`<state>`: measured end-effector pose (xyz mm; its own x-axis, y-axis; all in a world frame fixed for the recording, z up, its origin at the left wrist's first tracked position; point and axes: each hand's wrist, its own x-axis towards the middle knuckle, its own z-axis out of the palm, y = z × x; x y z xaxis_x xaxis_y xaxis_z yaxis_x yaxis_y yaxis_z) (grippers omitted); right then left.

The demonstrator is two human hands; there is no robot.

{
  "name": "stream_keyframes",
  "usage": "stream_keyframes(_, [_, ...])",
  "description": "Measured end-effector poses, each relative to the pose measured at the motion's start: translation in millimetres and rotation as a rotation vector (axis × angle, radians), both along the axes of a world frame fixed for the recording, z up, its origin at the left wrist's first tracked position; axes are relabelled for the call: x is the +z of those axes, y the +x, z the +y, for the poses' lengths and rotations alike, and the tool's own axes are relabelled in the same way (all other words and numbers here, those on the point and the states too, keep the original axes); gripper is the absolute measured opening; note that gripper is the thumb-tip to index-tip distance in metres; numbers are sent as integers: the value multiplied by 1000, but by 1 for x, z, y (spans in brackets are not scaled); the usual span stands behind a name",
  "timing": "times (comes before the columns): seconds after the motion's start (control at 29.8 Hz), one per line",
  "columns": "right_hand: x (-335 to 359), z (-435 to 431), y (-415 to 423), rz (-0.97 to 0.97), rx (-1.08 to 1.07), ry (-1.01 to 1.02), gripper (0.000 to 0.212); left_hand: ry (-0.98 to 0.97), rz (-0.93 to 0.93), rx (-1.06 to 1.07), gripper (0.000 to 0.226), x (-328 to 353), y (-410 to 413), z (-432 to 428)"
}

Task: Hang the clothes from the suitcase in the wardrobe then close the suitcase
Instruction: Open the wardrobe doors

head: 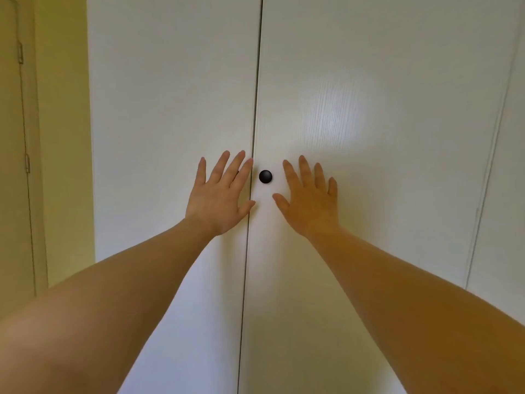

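Head view is pretty much all wardrobe: white, standing upright, long axis running top to bottom, both doors shut and facing the camera dead on. The seam between them is a thin dark line down the middle, tilting a bit leftward toward the bottom.

The left grip is on the left door, right at its inner edge, with the forefinger tip and the thumb tip reaching the seam. The right grip is on the right door, a little in from that door's inner edge. A small round black knob sits on the right door just beside the seam, between the two grips and touching neither.

Both grips are fully spread, fingers straight and fanned upward, backs toward the camera, holding nothing. They look laid flat on the doors, but I can't tell how firmly the palms press.

Off the wardrobe's left edge there's a yellow wall and a room door with hinges. Past the right door's outer edge, another white panel.
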<state>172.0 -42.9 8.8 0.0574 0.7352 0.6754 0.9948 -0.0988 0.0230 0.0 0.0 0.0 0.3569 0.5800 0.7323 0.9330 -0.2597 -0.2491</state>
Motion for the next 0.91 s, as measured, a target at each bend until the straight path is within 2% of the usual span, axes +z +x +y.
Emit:
stream_keyframes(0.1, [-4, 11, -6, -33, 6, 4, 67, -35, -57, -35, 75, 0, 0, 7])
stream_keyframes(0.24, [-13, 19, -9, -10, 6, -20, 68, -40, 25, -82, 75, 0, -5, 20])
stream_keyframes(0.47, [-12, 29, -23, -16, -62, 36, 67, -65, 42, -119, 77, -1, -11, 50])
stream_keyframes(0.67, [-8, 40, -48, -6, -122, 45, 61, -75, 19, -248, 85, -1, -19, 70])
stream_keyframes(0.74, [-5, 41, -55, 29, -146, 67, 55, -137, 13, -286, 91, 0, -17, 69])
stream_keyframes(0.91, [11, 39, -83, 154, -221, 182, 32, -471, -102, -507, 101, 14, -25, 65])
